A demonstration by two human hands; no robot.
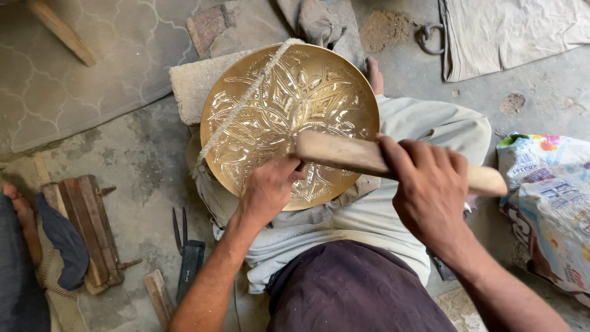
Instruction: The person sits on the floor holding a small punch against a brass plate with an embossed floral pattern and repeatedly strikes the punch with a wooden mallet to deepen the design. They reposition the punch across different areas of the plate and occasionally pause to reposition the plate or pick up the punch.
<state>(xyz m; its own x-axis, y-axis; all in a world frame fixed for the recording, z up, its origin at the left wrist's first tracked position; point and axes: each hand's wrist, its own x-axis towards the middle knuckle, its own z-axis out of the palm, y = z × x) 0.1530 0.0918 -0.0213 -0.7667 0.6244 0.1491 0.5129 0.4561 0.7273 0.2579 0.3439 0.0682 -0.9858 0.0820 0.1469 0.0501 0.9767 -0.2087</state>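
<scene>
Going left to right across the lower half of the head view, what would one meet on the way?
Wooden block → dark metal tool → left hand on the engraved brass plate → right hand gripping the wooden stick → printed plastic bag.

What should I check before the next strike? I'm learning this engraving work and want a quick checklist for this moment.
1. Right hand grips the wooden mallet: ok, the fingers wrap its handle.
2. Left hand on the brass plate: ok, it rests on the lower part of the plate.
3. Tool under the left hand: cannot tell, the hand hides it.
4. Plate supported: ok, it lies on the lap and leans on a stone block.
5. Cord across the plate: ok, it lies to the left, apart from the hands.
6. Shears out of the way: ok, they lie on the floor.
</scene>
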